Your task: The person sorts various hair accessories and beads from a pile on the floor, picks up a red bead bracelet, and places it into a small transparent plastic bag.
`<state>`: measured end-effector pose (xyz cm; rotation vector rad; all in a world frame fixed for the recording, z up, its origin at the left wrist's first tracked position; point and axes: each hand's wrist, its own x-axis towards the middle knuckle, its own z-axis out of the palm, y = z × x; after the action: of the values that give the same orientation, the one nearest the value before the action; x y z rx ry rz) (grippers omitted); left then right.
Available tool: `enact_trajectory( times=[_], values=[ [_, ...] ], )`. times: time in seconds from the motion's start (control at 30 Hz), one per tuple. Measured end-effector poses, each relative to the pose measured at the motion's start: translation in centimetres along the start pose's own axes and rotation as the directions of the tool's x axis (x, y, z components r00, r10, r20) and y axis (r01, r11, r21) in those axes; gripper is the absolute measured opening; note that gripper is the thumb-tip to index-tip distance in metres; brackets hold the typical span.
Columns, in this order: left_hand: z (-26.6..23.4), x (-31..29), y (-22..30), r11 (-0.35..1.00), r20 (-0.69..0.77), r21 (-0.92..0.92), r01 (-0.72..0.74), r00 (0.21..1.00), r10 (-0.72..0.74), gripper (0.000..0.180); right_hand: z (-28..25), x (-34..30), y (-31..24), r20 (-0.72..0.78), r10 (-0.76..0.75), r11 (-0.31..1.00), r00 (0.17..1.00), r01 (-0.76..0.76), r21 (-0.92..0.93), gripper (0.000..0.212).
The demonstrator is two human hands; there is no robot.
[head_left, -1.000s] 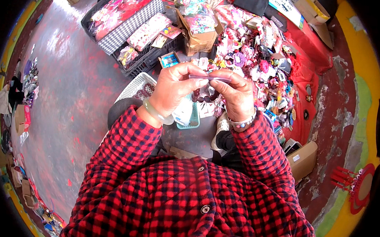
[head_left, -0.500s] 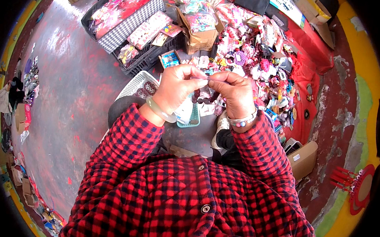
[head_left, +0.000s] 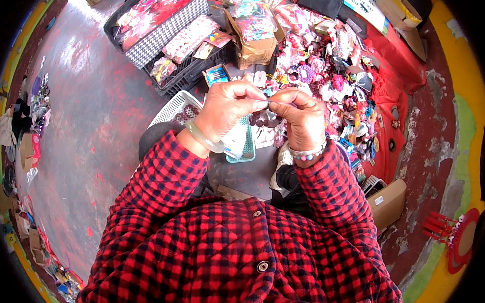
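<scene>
My left hand [head_left: 220, 111] and my right hand [head_left: 304, 120] meet fingertip to fingertip in front of me. Thumb and forefinger of each are pinched on a thin purplish cord [head_left: 280, 103], only partly visible. Just below the fingers, between the hands, a dark maroon beaded loop [head_left: 264, 120] hangs; whether it is joined to the cord I cannot tell. Beneath my hands stands a teal plastic basket [head_left: 247, 159] with something white in it. Beside my left wrist is a white basket [head_left: 166, 109] holding maroon pieces, partly hidden by my arm.
A large heap of colourful hair accessories [head_left: 332, 85] lies ahead and to the right, on red cloth [head_left: 387, 112]. Ahead are a cardboard box [head_left: 256, 53] of packets, black crates [head_left: 183, 79] and a patterned bin [head_left: 166, 30]. Another cardboard box [head_left: 387, 204] stands at my right.
The maroon beaded loop beneath my fingers has swung up slightly and looks more bunched. My hands keep their pinch and have shifted only a little.
</scene>
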<state>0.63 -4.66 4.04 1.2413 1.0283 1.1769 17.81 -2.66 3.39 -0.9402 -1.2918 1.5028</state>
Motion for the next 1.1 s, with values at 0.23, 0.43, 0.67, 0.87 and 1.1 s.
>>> enact_trajectory(
  times=[0.23, 0.43, 0.67, 0.87, 1.1],
  values=[
    [0.1, 0.1, -0.7, 0.991, -0.040, 0.043, -0.129, 0.991, 0.131, 0.003, -0.4, 0.7, 0.2, 0.119, 0.189, 0.898, 0.975, -0.221, 0.381, 0.008],
    [0.4, 0.3, -0.7, 0.959, -0.019, -0.278, 0.062, 0.997, -0.070, 0.005, -0.2, 0.4, -1.1, 0.084, 0.114, 0.954, 0.990, -0.133, 0.267, 0.006],
    [0.1, 0.6, -0.9, 0.956, 0.031, -0.291, -0.032, 0.999, 0.043, 0.007, -0.3, 0.9, -0.3, 0.120, 0.182, 0.884, 0.976, -0.216, 0.415, 0.006],
    [-0.1, 1.0, -1.6, 0.923, 0.000, -0.383, 0.037, 0.999, -0.040, 0.004, -0.8, 1.1, -0.6, 0.056, 0.158, 0.936, 0.986, -0.167, 0.310, 0.005],
    [0.4, 1.0, -1.3, 0.985, 0.034, -0.164, 0.050, 0.998, -0.046, 0.007, -0.6, 0.7, -0.7, 0.024, 0.078, 0.988, 0.997, -0.081, 0.131, 0.002]
  ],
)
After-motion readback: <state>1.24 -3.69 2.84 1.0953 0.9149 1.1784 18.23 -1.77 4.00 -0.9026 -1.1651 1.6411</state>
